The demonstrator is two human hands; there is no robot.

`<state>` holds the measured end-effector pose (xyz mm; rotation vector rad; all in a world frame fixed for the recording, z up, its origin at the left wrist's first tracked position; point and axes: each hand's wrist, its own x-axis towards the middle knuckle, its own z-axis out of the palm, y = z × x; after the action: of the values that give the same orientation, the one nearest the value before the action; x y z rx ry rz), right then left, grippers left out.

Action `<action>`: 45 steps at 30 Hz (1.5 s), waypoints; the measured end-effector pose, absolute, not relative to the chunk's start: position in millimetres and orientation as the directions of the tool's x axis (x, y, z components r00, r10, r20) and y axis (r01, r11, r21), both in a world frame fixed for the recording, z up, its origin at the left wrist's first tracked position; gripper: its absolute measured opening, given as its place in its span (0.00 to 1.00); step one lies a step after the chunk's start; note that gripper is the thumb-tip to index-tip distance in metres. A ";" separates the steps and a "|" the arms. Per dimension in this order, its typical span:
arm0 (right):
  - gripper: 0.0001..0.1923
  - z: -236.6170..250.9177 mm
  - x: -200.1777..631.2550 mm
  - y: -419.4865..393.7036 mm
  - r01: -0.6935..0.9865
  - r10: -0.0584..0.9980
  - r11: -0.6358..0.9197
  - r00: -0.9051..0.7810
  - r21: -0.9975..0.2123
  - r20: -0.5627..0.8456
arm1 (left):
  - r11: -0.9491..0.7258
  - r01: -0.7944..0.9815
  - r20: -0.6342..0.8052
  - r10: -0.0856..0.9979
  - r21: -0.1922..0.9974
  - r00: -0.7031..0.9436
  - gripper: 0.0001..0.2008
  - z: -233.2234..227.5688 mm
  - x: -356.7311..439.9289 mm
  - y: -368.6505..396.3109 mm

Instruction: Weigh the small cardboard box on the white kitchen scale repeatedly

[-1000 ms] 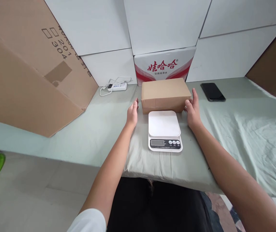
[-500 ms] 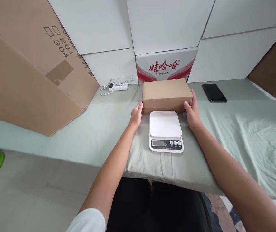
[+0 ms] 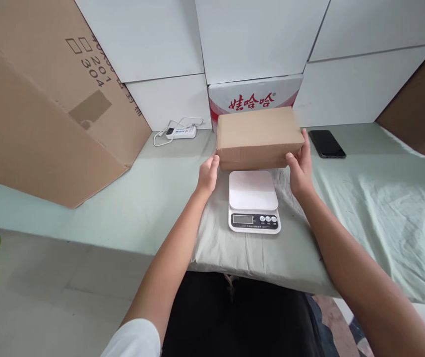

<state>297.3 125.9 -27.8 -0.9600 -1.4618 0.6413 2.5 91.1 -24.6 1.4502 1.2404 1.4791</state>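
Between my two hands is a plain brown cardboard box [image 3: 259, 136], held a little above the table and tipped slightly up on its right. My left hand [image 3: 208, 174] grips its left end, thumb at the lower front corner. On the right end, my right hand [image 3: 301, 166] has its thumb on the front face and its fingers round the side. Just in front of the box sits a white digital kitchen scale [image 3: 254, 201], its pan bare and its display blank. The box's underside is hidden.
A black phone [image 3: 327, 144] lies right of the box. At the back left is a white power strip [image 3: 181, 132] with a cable. White boxes [image 3: 255, 39] and a red-lettered carton [image 3: 215, 94] line the back. A large cardboard box [image 3: 48, 114] stands left on the green tablecloth [image 3: 152, 198].
Both hands have lifted the cardboard box off the table, the right end higher. The scale stays in place, and the view has shifted slightly.
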 end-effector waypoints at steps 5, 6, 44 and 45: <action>0.51 12.3 301.7 77.6 0.224 0.784 0.600 0.028 -0.768 0.620 | -0.396 0.138 0.410 0.907 0.908 -0.098 0.45 6.5 -2.2 48.9; 0.50 14.7 304.5 65.4 0.228 0.775 0.613 0.014 -0.757 0.632 | -0.403 0.140 0.417 0.904 0.904 -0.095 0.45 11.7 -3.5 35.8; 0.42 -44.3 331.5 6.1 0.121 0.869 0.471 0.104 -0.874 0.483 | -0.299 0.086 0.304 0.951 0.950 -0.055 0.45 -10.4 -5.0 -47.9; 0.42 -44.1 331.1 6.2 0.126 0.868 0.473 0.101 -0.872 0.486 | -0.300 0.097 0.306 0.951 0.949 -0.050 0.45 -9.5 -4.7 -48.0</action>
<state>331.1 6.2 -44.1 -0.9564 -1.3793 0.6957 -4.7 -48.0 -9.5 1.4724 1.1621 1.4410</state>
